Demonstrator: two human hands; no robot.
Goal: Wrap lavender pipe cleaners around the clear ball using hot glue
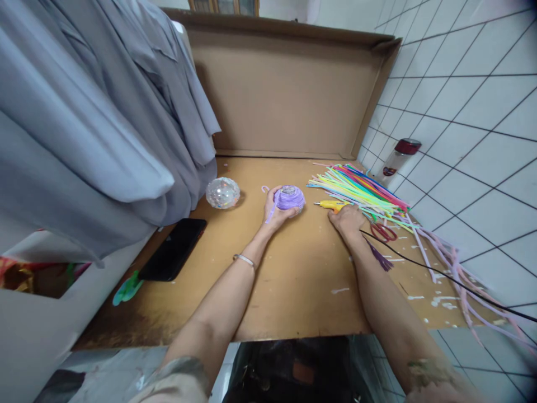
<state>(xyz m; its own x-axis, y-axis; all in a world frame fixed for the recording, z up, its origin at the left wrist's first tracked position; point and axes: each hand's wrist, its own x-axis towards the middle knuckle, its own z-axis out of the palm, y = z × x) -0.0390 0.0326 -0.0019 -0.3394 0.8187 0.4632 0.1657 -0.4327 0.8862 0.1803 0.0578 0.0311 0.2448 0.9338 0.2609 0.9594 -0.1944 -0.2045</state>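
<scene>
My left hand holds a ball wrapped in purple pipe cleaner, its fingers round the left side and thumb along the bottom. A loose purple strand hangs over that hand, and a small curled end shows beyond the fingers. To the right, my right hand is closed round a yellow glue gun low on the table. The gun's nozzle points left toward the ball. A black cord runs from under this hand off to the right. Left of the ball sits a clear faceted ball.
Many coloured pipe cleaners lie behind my right hand, with red-handled scissors and a purple tassel nearby. A jar with a red lid stands by the tiled wall. A black phone lies left; cardboard stands behind.
</scene>
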